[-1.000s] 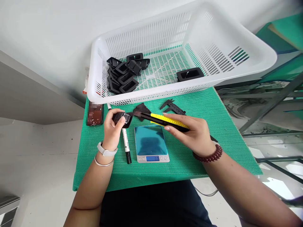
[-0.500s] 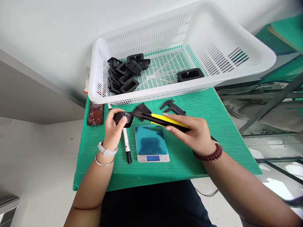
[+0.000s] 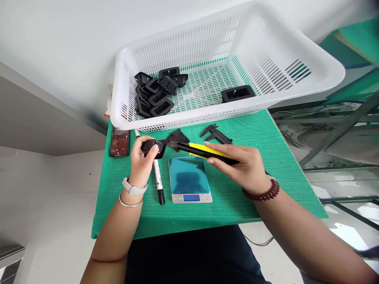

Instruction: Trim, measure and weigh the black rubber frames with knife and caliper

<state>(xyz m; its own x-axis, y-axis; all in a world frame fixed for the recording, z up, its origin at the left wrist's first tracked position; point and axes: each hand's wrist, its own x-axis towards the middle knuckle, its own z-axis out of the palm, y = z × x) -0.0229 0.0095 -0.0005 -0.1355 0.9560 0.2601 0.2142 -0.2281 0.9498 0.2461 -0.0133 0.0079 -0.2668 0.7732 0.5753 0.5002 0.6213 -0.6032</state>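
My left hand (image 3: 142,159) is closed on a small black plastic part (image 3: 160,151), with the thumb pressed on its face. In my right hand (image 3: 244,163) is a yellow and black utility knife (image 3: 207,152), its tip pointing left. The knife's blade end reaches the right edge of the plastic part and seems to touch it. Behind the knife lies a dark, irregular flat piece (image 3: 178,136). Below the two hands sits a digital pocket scale (image 3: 189,177) with a shiny blue plate and a lit display. A white marker (image 3: 158,181) with a black cap lies left of the scale.
A white slotted basket (image 3: 189,120) stands at the back, holding several black plastic frames (image 3: 161,107) at left and one frame (image 3: 238,93) at right. Black calipers (image 3: 217,134) and a phone (image 3: 120,142) lie before it on the green mesh cloth (image 3: 266,209).
Both hands keep nearly the same place and grip. The plastic part has tilted very slightly in my left hand, and my right hand has shifted a touch to the right.
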